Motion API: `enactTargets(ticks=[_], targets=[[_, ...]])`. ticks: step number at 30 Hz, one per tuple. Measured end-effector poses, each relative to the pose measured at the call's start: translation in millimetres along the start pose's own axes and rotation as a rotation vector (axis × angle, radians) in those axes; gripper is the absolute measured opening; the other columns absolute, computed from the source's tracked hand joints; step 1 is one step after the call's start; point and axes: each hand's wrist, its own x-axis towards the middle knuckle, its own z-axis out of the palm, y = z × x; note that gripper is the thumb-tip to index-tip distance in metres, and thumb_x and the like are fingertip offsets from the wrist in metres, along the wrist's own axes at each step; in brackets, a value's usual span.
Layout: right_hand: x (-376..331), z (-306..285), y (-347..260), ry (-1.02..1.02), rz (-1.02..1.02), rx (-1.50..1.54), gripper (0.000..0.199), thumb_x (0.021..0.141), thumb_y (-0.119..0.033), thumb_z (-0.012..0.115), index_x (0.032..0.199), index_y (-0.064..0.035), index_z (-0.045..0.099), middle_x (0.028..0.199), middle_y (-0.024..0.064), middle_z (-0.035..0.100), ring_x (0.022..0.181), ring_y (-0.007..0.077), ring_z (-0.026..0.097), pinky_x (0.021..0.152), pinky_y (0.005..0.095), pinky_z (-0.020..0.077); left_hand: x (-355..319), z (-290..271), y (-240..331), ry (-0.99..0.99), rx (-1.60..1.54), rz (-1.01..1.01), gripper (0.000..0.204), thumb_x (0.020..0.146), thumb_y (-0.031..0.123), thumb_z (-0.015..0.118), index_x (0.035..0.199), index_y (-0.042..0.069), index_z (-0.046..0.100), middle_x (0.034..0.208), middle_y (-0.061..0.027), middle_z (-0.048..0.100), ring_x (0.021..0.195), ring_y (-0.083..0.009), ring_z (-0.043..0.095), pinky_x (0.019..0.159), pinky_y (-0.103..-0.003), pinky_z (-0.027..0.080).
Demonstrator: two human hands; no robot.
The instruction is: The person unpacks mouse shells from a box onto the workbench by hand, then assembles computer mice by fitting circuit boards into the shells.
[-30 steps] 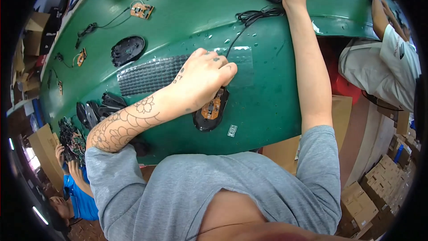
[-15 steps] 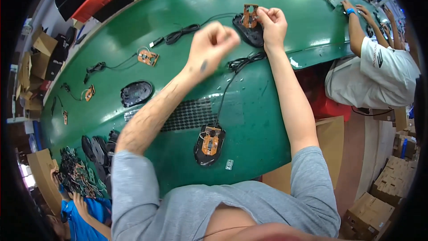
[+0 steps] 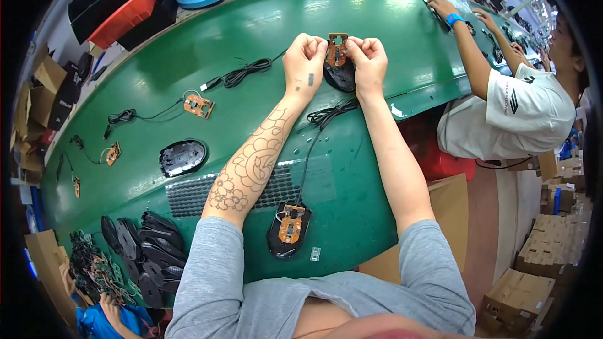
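Note:
An orange-brown mouse circuit board (image 3: pixel 338 56) is held tilted up between my two hands, over a black mouse shell base (image 3: pixel 341 79) on the green table. My left hand (image 3: pixel 304 66) is closed, its thumb and forefinger pinched at the board's left edge. From the other side my right hand (image 3: pixel 369 63) pinches the board's right edge. Just below them lies a coiled black cable (image 3: pixel 330 113), running down to another open mouse base with its board (image 3: pixel 291 225) in it. My fingers hide parts of the held board's edges.
Left of my arms lie loose boards with cables (image 3: pixel 198 105), an empty black shell (image 3: pixel 183 157) and a sheet of black pads (image 3: pixel 201 196). Black mouse shells (image 3: pixel 147 248) are piled lower left. Co-workers sit at the right (image 3: pixel 502 113) and lower left (image 3: pixel 110 320).
My left hand has come from left of the board to its left edge. The board and right hand appear slightly lower and further left, as the view has shifted.

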Motion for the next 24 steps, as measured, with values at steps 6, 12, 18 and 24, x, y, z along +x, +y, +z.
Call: enactTargets(ticks=[6, 12, 18, 24], targets=[[-1.4, 2.9, -1.2, -0.023, -0.001, 0.001, 0.026, 0.09, 0.005, 0.068, 0.087, -0.0083, 0.045, 0.102, 0.0127, 0.072, 0.086, 0.0145, 0.065, 0.08, 0.0259, 0.0546, 0.5, -2.6, -0.1, 0.007, 0.063, -0.013, 0.025, 0.09, 0.0, 0.066, 0.075, 0.007, 0.047, 0.08, -0.0015, 0.065, 0.062, -0.0087, 0.045, 0.058, -0.023, 0.041], [-5.2, 12.5, -0.7, -0.034, 0.004, -0.001, 0.027, 0.09, 0.005, 0.068, 0.088, -0.009, 0.045, 0.101, 0.012, 0.072, 0.087, 0.0145, 0.065, 0.081, 0.0267, 0.0546, 2.1, -13.4, -0.7, 0.0, 0.129, -0.01, 0.021, 0.092, 0.003, 0.068, 0.077, 0.007, 0.053, 0.074, 0.0012, 0.055, 0.066, -0.0089, 0.045, 0.062, -0.024, 0.042], [-2.7, 8.8, -9.8, -0.026, -0.066, -0.032, 0.028, 0.089, 0.005, 0.068, 0.087, -0.0092, 0.044, 0.101, 0.0116, 0.072, 0.086, 0.0151, 0.065, 0.08, 0.0268, 0.0542, 1.9, -4.2, 8.4, 0.005, 0.322, 0.071, 0.008, 0.091, 0.006, 0.066, 0.088, 0.007, 0.059, 0.077, -0.0006, 0.059, 0.062, -0.0115, 0.049, 0.059, -0.027, 0.044], [-6.2, 15.6, -4.7, -0.067, -0.108, 0.009, 0.026, 0.088, 0.006, 0.069, 0.09, -0.0081, 0.047, 0.103, 0.0116, 0.071, 0.086, 0.0148, 0.066, 0.078, 0.0263, 0.0553, 4.9, -17.4, 5.1, -0.065, -0.004, -0.072, 0.014, 0.095, 0.001, 0.065, 0.107, 0.003, 0.057, 0.098, -0.0074, 0.067, 0.077, -0.0114, 0.06, 0.071, -0.022, 0.051]])
